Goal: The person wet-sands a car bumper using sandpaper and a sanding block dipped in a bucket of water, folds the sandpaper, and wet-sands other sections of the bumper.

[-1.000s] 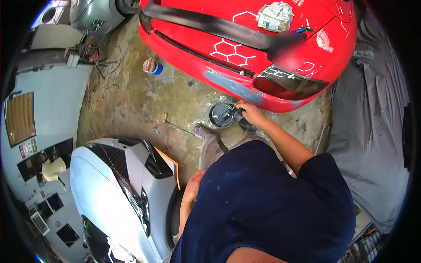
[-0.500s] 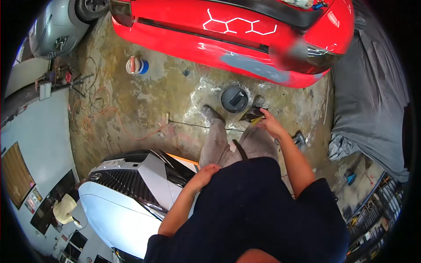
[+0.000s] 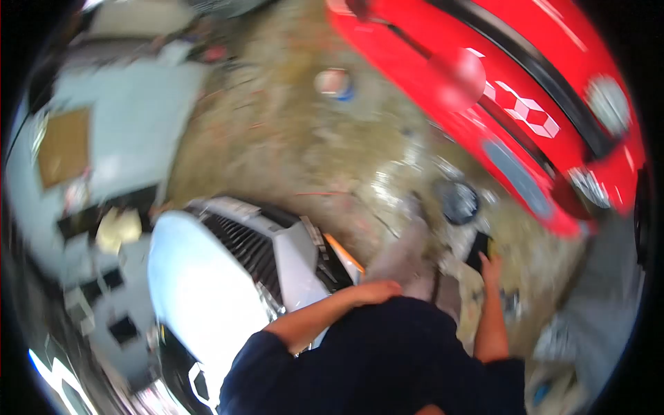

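Observation:
My right hand [image 3: 491, 266] is closed on a flat dark piece with a yellow edge [image 3: 477, 250], held out over the floor beside my leg; blur hides its exact kind. My left hand [image 3: 379, 292] rests at the hem of my dark shirt, against my grey trousers [image 3: 402, 257]. Its fingers are smeared, and nothing shows in it. On the floor ahead of my feet stands a round dark bucket or lidded tub [image 3: 456, 202]. Beyond it is a red car [image 3: 436, 76] with a grey patch [image 3: 515, 176] on its lower body panel.
A white-and-blue bucket [image 3: 335, 83] stands on the stained concrete floor [image 3: 277, 145]. Close on my left is a pale car part with a dark grille [image 3: 235, 249]. Grey covering sheets [image 3: 595, 304] hang at the right. A hose or cord [image 3: 321, 194] crosses the floor.
My view has swung left, so the red car now sits tilted at the upper right. The dark piece stays in my right hand, now farther out from my leg. My left hand remains at the hem.

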Motion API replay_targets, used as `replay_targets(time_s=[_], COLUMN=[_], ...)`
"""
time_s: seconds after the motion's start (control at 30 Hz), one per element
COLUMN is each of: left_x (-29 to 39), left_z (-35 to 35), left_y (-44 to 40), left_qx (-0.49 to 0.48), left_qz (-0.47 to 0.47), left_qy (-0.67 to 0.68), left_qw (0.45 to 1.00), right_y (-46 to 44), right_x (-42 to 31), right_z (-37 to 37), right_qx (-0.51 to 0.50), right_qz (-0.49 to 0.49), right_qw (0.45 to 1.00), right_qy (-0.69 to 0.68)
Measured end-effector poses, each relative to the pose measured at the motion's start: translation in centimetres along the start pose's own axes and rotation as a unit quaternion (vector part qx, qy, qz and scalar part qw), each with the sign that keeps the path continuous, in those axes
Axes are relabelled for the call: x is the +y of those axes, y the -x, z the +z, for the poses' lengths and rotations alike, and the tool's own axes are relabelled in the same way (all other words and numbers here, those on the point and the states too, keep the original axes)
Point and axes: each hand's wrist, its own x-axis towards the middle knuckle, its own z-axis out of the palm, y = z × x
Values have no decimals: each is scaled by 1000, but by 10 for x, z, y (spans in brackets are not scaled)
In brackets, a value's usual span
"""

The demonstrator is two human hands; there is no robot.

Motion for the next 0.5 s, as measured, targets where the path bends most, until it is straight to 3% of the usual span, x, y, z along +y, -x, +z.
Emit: replay_targets(time_s=[0.03, 0.07, 0.1, 0.13, 0.2, 0.3, 0.4, 0.5], left_x=[-42, -12, -18, -52, -50, -18, -38, -9], left_z=[6, 1, 5, 10, 4, 19, 61, 109], left_y=[-14, 2, -2, -13, -9, -1, -29, -46], left_qx=[-12, 1, 37, 50, 32, 64, 158, 208], left_qz=[183, 65, -22, 91, 134, 99, 101, 122], left_qy=[-130, -31, 22, -44, -186, -175, -38, -45], left_qw=[975, 997, 999, 994, 973, 977, 981, 970], right_y=[-22, -27, -34, -43, -51, -47, -60, -100], right_x=[34, 39, 36, 41, 34, 11, 5, 31], right_z=[13, 22, 16, 22, 18, -14, -48, -59], right_qx=[41, 110, 78, 139, 147, 85, -29, -28], right_qz=[-23, -145, -108, -103, -94, -90, 6, -84], right_qw=[999, 977, 987, 984, 980, 960, 937, 946], right_qy=[-7, -116, -93, -45, -99, -252, -348, -312])
